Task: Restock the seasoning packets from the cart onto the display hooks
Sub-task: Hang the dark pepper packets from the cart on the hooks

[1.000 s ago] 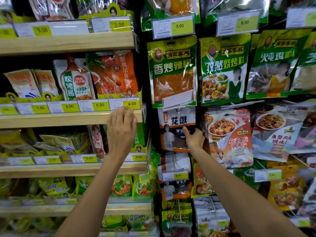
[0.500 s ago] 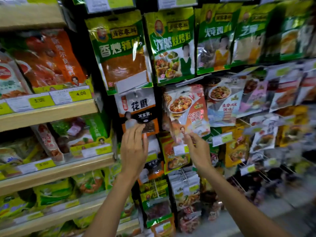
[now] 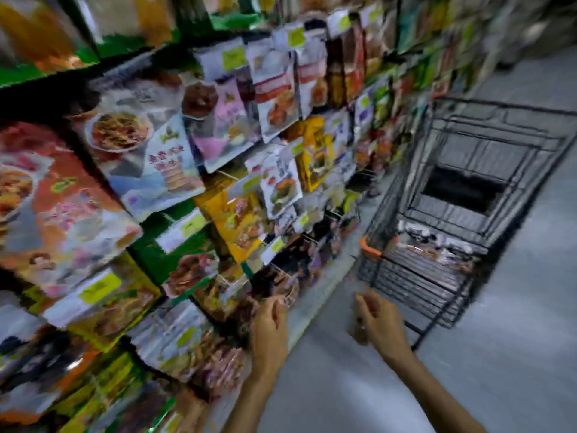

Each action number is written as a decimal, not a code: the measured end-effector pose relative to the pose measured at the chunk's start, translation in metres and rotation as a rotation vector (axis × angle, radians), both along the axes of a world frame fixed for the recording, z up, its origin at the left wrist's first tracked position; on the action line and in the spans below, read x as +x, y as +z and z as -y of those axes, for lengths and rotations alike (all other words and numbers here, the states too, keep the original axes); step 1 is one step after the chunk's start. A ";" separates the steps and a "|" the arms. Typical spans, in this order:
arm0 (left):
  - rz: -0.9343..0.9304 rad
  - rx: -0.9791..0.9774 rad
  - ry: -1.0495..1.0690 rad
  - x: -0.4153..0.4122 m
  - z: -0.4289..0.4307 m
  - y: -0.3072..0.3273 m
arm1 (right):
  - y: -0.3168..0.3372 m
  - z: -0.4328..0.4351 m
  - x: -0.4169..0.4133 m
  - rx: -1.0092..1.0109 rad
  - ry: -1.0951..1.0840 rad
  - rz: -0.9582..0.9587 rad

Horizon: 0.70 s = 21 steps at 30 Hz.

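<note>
The view is heavily blurred by motion. Colourful seasoning packets [image 3: 274, 98] hang in rows on display hooks along the left. A black wire cart [image 3: 462, 195] with an orange handle corner stands on the right, holding packets [image 3: 434, 248] in its upper basket. My left hand [image 3: 270, 323] hovers low beside the bottom rows of packets, fingers loosely bent, holding nothing I can make out. My right hand [image 3: 377, 320] is just short of the cart's near end, fingers loosely curled and apparently empty.
Grey floor [image 3: 515, 354] runs along the aisle to the right of the display and around the cart. Yellow price tags [image 3: 100, 287] stick out from the hooks. The display continues far down the aisle.
My view has swung right and down from the hooks toward the cart. Both hands have left the hanging packets and dropped low, the right one moving toward the cart.
</note>
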<state>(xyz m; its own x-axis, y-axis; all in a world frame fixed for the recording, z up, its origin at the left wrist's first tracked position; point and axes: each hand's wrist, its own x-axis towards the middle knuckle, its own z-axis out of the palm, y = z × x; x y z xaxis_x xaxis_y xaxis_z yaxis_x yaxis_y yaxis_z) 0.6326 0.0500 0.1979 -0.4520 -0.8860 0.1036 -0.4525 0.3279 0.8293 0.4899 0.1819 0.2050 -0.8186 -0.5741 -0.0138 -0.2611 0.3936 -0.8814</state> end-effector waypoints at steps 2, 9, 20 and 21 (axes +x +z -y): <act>0.058 0.054 -0.043 -0.042 -0.018 -0.019 | -0.016 -0.028 -0.035 0.066 -0.062 0.037; 0.160 0.184 -0.275 -0.167 -0.049 -0.059 | -0.044 -0.099 -0.135 0.225 -0.197 0.078; 0.215 0.227 -0.513 -0.393 -0.007 -0.100 | -0.097 -0.081 -0.301 0.188 -0.586 0.266; 0.243 0.242 -0.536 -0.415 -0.001 -0.106 | -0.103 -0.075 -0.318 0.191 -0.615 0.279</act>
<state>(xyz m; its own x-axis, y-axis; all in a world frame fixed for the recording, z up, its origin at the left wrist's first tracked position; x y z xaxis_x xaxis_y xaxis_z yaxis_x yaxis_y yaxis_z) 0.2177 0.0510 0.0915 -0.8246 -0.5158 -0.2322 -0.4620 0.3773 0.8026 0.1718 0.2571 0.1023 -0.9453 0.0256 -0.3253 0.2847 0.5518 -0.7839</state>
